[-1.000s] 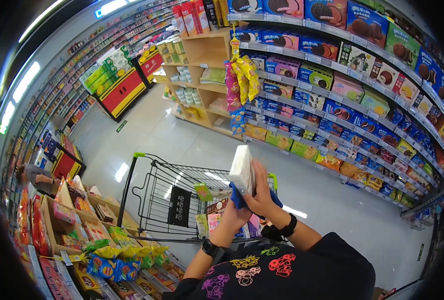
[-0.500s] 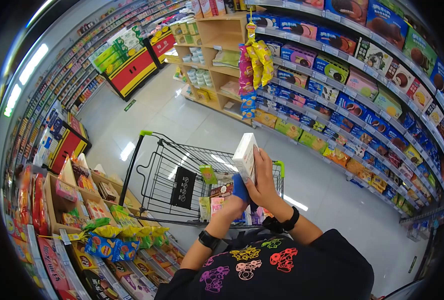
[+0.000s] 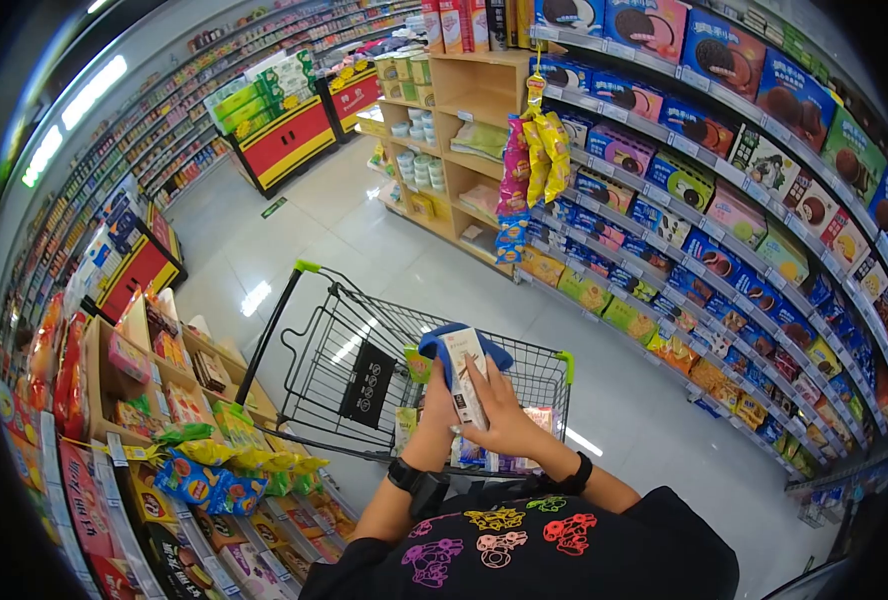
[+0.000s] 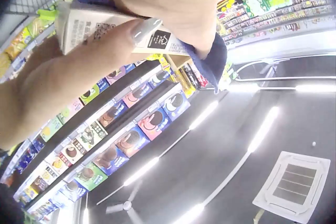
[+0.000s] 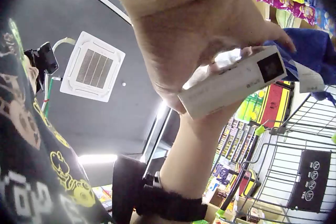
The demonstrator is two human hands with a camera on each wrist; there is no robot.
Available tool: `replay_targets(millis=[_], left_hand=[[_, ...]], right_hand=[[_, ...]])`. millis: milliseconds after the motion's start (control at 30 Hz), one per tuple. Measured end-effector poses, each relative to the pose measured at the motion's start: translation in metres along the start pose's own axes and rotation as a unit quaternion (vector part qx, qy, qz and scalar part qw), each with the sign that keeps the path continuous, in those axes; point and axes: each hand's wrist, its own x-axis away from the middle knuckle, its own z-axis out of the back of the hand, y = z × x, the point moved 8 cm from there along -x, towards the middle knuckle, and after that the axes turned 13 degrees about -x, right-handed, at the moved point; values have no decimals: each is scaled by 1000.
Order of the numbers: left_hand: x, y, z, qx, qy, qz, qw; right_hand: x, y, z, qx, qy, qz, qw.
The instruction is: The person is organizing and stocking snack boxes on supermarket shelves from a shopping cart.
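White box [image 3: 468, 385], held by right hand [image 3: 504, 422] and left hand [image 3: 434, 408] (fingers partly hidden).

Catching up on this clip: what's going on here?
A person stands at a shopping cart in a store aisle, handling a white box with both hands. The right hand grips the box; the left hand holds a blue cloth behind it. Box and cloth are held up over the cart, which has packaged goods in it. Shelves of boxed cookies stand to the right.
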Motion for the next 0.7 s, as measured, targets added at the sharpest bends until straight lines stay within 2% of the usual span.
replay_targets(millis=[67, 100, 333, 467, 500, 600, 633, 700], left_hand=[[2, 2, -1, -16, 5, 1, 1000], [7, -2, 0, -10, 62, 14, 998], [-16, -23, 44, -56, 8, -23, 998], [-17, -12, 37, -22, 21, -34, 999], [-23, -10, 44, -27, 2, -56, 998], [-39, -1, 89, -212, 88, -129, 965], [-30, 9, 100, -321, 160, -159, 920], [-29, 26, 94, -362, 156, -191, 899]], right_hand=[[-1, 8, -1, -20, -29, -11, 999], [-2, 9, -2, -27, -46, -28, 998], [-1, 17, 7, 33, -129, -51, 990], [-2, 13, 6, 110, -115, -40, 986], [-1, 15, 6, 91, -101, -40, 990], [4, 23, 3, 16, -81, -53, 995], [4, 26, 4, -21, -87, -65, 994], [2, 35, 3, -102, -113, -96, 984]])
